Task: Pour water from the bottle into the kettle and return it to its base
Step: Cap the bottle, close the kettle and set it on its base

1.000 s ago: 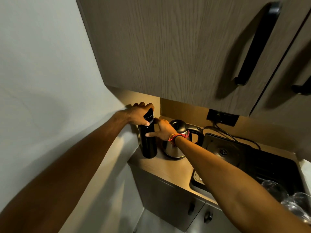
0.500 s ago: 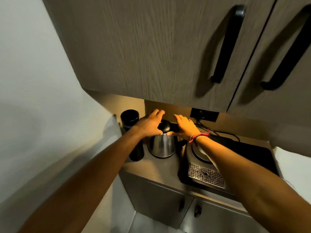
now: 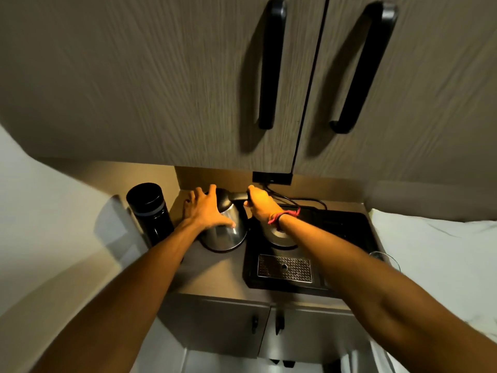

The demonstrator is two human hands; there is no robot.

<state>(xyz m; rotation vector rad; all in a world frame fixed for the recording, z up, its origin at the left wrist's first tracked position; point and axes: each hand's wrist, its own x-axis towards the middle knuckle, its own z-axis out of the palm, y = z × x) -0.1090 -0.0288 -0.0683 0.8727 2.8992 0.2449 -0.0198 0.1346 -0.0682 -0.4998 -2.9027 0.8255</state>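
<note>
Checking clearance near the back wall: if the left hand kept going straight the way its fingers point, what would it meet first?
The left hand rests spread on the steel kettle, fingers aimed up and back. Going on, it would probably meet the wooden back panel under the cabinet first, though depth is hard to judge.

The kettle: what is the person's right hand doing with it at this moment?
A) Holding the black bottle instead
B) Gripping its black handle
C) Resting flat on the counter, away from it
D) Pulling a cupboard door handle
B: the right hand is closed around the black handle at the top of the kettle, while the left hand rests spread against the kettle's steel side and the bottle stands untouched.
</note>
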